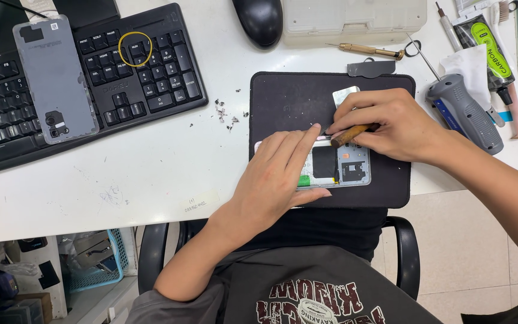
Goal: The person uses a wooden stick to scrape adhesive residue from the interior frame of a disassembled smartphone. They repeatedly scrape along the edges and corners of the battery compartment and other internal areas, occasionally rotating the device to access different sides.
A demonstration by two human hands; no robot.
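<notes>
Opened phone (343, 165): lies flat on the black mat (289, 102), toward the mat's near edge, back cover off, inner parts showing. We take the mat as our landmark; it rests on the white table (151, 180).

Left hand (277, 174): we lay it palm down over the phone's left part, fingers (304, 144) stretched out close together and pressing the phone onto the mat; it grasps nothing.

Right hand (385, 123): we hold it over the phone's top edge, at the mat's centre right, fingers (355, 108) pinching a brown-handled tool (350, 135) whose tip meets the phone.

Small silver plate (346, 95): on the mat, just beyond the right hand.

Grey back cover (55, 78): well left of the mat, lying on a black keyboard (151, 78); a yellow elastic ring (135, 49) lies on the keys.

Small debris bits (226, 114): on the table just left of the mat.

Black mouse (259, 21) and clear plastic case (355, 18): beyond the mat's far edge.

Brass-handled screwdriver (367, 50): between case and mat.

Grey-handled tool (463, 111): just right of the mat.
</notes>
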